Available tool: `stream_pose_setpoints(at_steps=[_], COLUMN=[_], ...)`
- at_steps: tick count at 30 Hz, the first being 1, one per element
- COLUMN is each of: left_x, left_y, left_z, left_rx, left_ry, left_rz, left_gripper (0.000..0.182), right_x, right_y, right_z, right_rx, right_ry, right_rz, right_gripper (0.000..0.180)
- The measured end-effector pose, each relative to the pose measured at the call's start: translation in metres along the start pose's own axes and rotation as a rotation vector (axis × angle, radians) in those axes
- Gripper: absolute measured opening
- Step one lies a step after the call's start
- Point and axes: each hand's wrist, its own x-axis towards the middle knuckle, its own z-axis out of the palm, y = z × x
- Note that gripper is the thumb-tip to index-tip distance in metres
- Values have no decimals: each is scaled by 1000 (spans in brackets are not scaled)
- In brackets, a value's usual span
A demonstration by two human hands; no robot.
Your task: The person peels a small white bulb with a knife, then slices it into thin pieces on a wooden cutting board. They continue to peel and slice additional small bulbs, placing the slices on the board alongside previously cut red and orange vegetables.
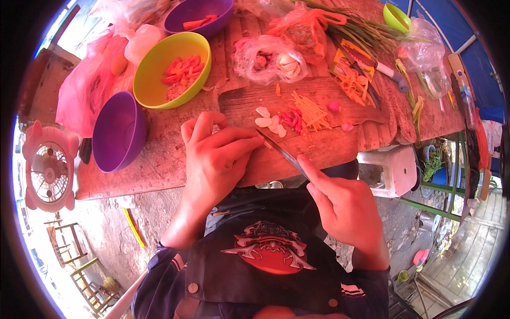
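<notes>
My right hand (342, 207) grips a knife (285, 153), its blade pointing up and left over a wooden cutting board (310, 155). The fingertips of my left hand (219, 151) are at the blade's tip, on a small pale piece whose kind I cannot tell. Just beyond the blade lie white slices, perhaps garlic (272, 121), chopped red chili (294, 119) and thin orange strips, perhaps carrot (310, 111). A small shallot (334, 106) lies right of the strips, with another (347, 126) nearer me.
Left stand a green bowl (145, 75) with cut red pieces, an empty purple bowl (117, 131) and another purple bowl (221, 20). Behind the board are a clear bag with garlic (271, 60), a red plastic bag (303, 32) and a peeler-like tool (388, 71). A fan (50, 169) stands far left.
</notes>
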Motion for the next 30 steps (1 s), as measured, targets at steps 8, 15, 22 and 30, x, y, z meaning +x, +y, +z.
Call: stream_pose_setpoints(at_steps=[8,15,22,30], left_x=[0,2,6,7], left_y=[1,4,6,9], left_z=[0,-2,-5,-2], left_rx=[9,5,5,25], left_ry=[6,-2,-21,15], left_rz=[20,-5,6,-26], left_gripper=[31,30,29,24], right_x=[1,4,8,10], right_y=[-3,-6,-7,-5], right_z=[-5,-7,-4,1], right_rx=[-24,12,6,68], right_ry=[-23,-38,-62,-48], right_rz=[23,30,42,58], right_gripper=[54,53,53,51])
